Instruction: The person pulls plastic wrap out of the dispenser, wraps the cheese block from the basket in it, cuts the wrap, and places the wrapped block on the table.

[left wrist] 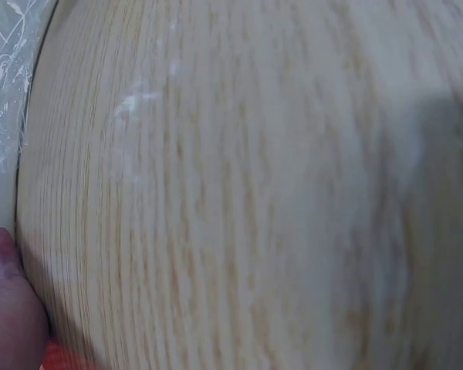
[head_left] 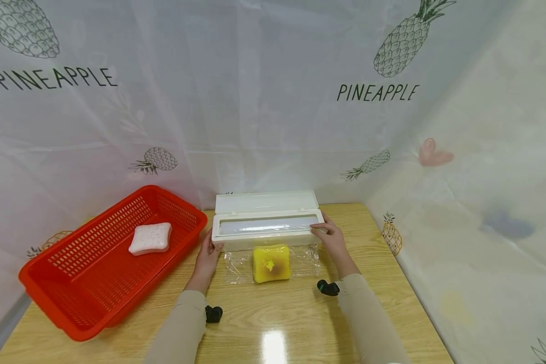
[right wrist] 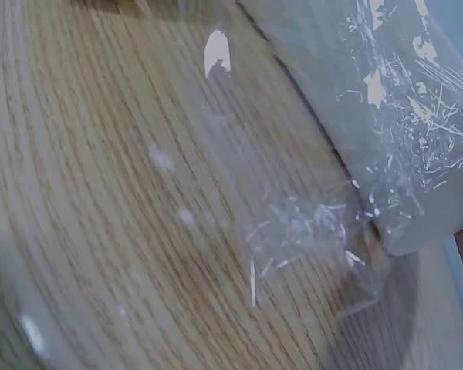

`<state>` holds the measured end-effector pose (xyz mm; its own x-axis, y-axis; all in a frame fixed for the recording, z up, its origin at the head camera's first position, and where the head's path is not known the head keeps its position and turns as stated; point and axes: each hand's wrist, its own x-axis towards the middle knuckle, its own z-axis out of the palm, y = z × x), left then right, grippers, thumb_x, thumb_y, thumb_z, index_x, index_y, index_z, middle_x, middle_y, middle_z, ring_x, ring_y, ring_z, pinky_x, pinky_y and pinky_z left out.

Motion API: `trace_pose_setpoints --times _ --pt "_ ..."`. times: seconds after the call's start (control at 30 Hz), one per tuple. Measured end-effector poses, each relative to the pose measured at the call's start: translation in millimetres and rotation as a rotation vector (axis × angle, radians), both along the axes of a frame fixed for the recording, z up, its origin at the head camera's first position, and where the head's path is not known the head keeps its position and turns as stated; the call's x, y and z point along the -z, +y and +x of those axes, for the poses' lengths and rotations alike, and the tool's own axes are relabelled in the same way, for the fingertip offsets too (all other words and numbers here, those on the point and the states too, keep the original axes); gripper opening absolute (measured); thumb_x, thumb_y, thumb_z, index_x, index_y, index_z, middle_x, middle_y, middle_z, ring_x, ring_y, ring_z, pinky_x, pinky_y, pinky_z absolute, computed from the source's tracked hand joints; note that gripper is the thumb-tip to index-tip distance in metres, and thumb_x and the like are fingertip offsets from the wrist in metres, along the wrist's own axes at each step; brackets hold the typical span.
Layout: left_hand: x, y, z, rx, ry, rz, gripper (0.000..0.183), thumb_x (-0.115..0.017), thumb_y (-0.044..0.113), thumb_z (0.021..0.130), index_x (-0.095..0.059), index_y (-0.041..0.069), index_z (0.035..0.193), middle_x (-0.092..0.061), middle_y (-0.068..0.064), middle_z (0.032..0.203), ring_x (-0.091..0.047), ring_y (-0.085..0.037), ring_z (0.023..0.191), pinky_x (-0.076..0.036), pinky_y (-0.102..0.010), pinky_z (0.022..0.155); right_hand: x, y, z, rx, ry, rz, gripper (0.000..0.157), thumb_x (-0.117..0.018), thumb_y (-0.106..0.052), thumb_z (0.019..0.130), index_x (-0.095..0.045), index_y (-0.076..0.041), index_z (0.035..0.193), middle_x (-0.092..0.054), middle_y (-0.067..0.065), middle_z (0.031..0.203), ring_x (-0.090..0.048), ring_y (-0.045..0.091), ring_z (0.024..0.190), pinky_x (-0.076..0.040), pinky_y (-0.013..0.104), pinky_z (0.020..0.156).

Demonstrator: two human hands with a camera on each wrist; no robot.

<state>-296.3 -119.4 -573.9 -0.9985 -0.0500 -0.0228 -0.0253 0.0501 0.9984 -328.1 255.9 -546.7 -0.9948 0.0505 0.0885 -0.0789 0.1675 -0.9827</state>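
Note:
A long white cling film dispenser (head_left: 264, 241) stands on the table with its lid (head_left: 266, 202) raised at the back. My left hand (head_left: 206, 260) holds its left end, the thumb on the front face as the left wrist view also shows. At the other end my right hand (head_left: 332, 240) grips the box, with fingers over its top edge. Clear cling film (head_left: 241, 265) comes out over the front onto the table, wrinkled at its edge in the right wrist view. On the film sits a yellow, brown-tinged, bread-slice-shaped piece (head_left: 271, 263) with a small yellow mark.
To the left, a red plastic basket (head_left: 118, 298) with slotted walls holds a white speckled cushion-shaped piece (head_left: 150, 238). The wood-grain table (head_left: 255, 313) ends at a pineapple-print cloth (head_left: 273, 101) behind and on the right.

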Motion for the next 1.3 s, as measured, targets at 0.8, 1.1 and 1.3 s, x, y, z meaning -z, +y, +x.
trace_pose_setpoints --times 0.8,1.1,1.3 --pt "-1.2 2.1 1.2 -0.004 0.003 0.007 0.063 -0.048 0.011 0.103 -0.014 0.009 0.156 -0.023 -0.022 0.156 -0.024 -0.037 0.141 -0.021 -0.049 0.114 4.7 7.0 0.5 0.070 0.015 -0.201 0.024 -0.059 0.004 0.093 -0.062 0.017 0.114 -0.042 0.010 0.149 -0.028 0.024 0.142 -0.036 0.029 0.107" --pt "-0.3 2.7 0.1 -0.020 -0.008 -0.015 0.064 -0.049 0.012 0.102 -0.016 0.011 0.157 -0.025 -0.023 0.155 -0.027 -0.038 0.140 -0.023 -0.049 0.113 3.4 12.5 1.1 0.015 -0.012 -0.253 0.031 -0.060 0.001 0.094 -0.058 0.017 0.119 -0.037 0.010 0.153 -0.022 0.024 0.144 -0.033 0.028 0.108" --pt "-0.8 1.5 0.1 -0.011 -0.004 -0.010 0.064 -0.048 0.013 0.103 -0.015 0.010 0.157 -0.023 -0.023 0.156 -0.025 -0.038 0.141 -0.022 -0.050 0.114 -2.2 20.2 1.7 -0.037 -0.029 -0.195 0.037 -0.062 -0.004 0.095 -0.055 0.015 0.126 -0.033 0.012 0.154 -0.019 0.024 0.145 -0.037 0.026 0.105"
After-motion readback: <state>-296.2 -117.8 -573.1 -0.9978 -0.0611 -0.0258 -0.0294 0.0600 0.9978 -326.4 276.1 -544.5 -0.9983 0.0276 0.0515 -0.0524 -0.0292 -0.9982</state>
